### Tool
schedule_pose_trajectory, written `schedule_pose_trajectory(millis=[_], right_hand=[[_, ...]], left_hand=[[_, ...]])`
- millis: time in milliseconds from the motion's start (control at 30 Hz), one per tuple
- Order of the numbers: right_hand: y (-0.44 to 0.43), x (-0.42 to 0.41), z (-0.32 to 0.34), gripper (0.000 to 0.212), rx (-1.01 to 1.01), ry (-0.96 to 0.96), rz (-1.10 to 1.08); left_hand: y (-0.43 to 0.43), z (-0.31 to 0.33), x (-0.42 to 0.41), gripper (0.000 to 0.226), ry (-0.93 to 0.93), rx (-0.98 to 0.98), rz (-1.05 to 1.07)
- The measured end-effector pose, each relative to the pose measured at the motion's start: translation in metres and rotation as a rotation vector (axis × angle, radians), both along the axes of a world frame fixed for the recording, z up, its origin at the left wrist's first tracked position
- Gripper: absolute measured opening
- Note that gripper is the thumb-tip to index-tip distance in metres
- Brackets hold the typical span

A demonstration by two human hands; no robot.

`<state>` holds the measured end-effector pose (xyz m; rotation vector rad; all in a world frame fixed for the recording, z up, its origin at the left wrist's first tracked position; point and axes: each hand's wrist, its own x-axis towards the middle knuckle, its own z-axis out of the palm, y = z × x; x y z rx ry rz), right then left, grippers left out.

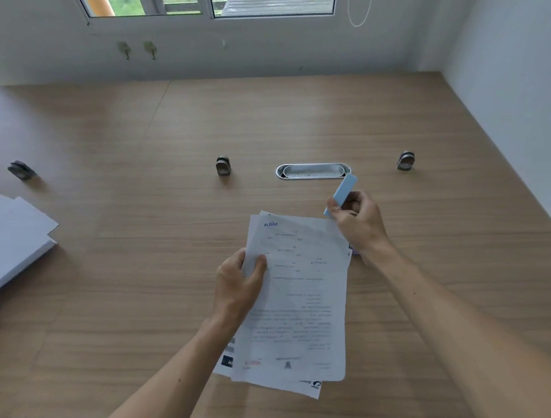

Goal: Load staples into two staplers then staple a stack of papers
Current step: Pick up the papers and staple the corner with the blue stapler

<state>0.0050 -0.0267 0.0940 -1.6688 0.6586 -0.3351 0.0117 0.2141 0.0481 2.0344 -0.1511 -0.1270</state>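
I am holding a loose stack of white printed paper sheets (301, 290) with my left hand (242, 278), thumb on top and fingers curling round its left edge. The stack is lying towards the near edge of the pale wooden desk (425, 112), a little right of the middle, with its long axis running from the near edge to the far one. The sheets are fanning out unevenly at the bottom.

My right hand (357, 221) is pinching a small light-blue, block-shaped stapler (341, 194) between thumb and fingers. Its long axis is tilting up and away to the far right, and its lower end is meeting the stack's far right corner. That corner is what the next move turns on, I judge: the right hand is already the nearer one, and the stapler's mouth, which I cannot see from here, must be taking in every sheet.

Nothing is standing in the way. Just beyond the stapler an oval silver metal cable port (312, 171) is sitting in the desk, with small metal clamps (223, 165) either side. A thick pile of blank white paper (3, 239) is lying at the left edge, well apart. Something small and bluish (353, 250) is peeking from under my right wrist, too hidden to name.
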Motion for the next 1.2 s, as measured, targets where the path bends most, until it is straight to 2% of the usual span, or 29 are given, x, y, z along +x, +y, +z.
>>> schedule_pose_trajectory(millis=[233,400,633,800,967,1100,1200], right_hand=[[0.004,-0.012,-0.015,0.035,-0.110,0.100,0.024],[0.005,-0.016,-0.008,0.031,-0.145,0.062,0.012],[0.003,-0.010,0.021,0.043,0.028,-0.071,0.178],[0.007,-0.012,0.032,0.026,0.100,-0.040,0.349],[0.007,-0.013,0.036,0.038,0.167,0.001,0.443],[0.010,-0.012,0.038,0.038,0.176,0.030,0.481],[0.011,-0.009,0.040,0.040,0.196,0.041,0.496]], left_hand=[[-0.001,0.004,0.007,0.010,0.059,-0.047,-0.006],[-0.004,0.009,0.006,0.011,0.028,-0.042,-0.036],[-0.008,0.012,-0.005,0.011,-0.057,-0.047,-0.076],[-0.010,0.011,-0.011,0.007,-0.125,-0.029,-0.127],[-0.009,0.008,-0.012,0.005,-0.169,-0.029,-0.151],[-0.011,0.012,-0.015,0.022,-0.195,-0.015,-0.178],[-0.012,0.013,-0.016,0.022,-0.190,-0.016,-0.185]])
